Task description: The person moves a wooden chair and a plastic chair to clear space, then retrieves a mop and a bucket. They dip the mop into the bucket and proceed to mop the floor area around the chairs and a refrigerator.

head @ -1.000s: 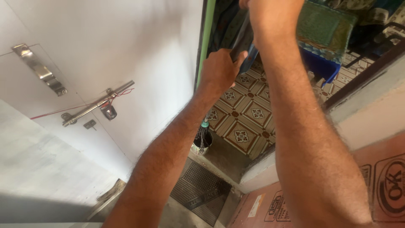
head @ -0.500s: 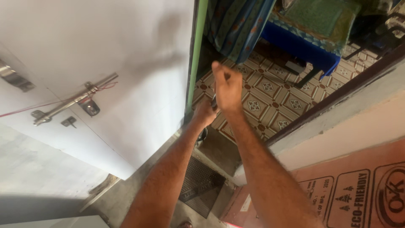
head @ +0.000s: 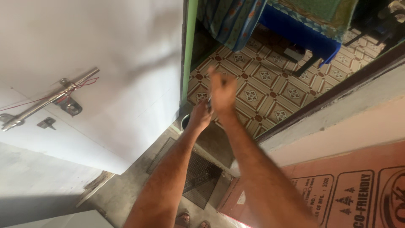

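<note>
Both arms are stretched toward the doorway, hands met in front of the patterned tile floor (head: pixel 270 90). A thin dark object (head: pixel 209 105) is pinched between left hand (head: pixel 199 118) and right hand (head: pixel 222 90), just right of the green door frame (head: pixel 187 55). Object looks slim, dark, slightly glossy; kind can't be made out, mostly covered by the hands and blurred. Left fingers are curled closed around its lower end; right fingers are closed on the upper part, one fingertip raised. White door (head: pixel 105 63) with a steel slide bolt (head: pixel 50 99) is seen left of the frame. A dark floor mat (head: pixel 198 173) lies below the hands, partly hidden by the left forearm. Printed brown board (head: pixel 350 190) is cut off at the lower right edge. A round container at the frame's base is mostly hidden behind the left wrist.
</note>
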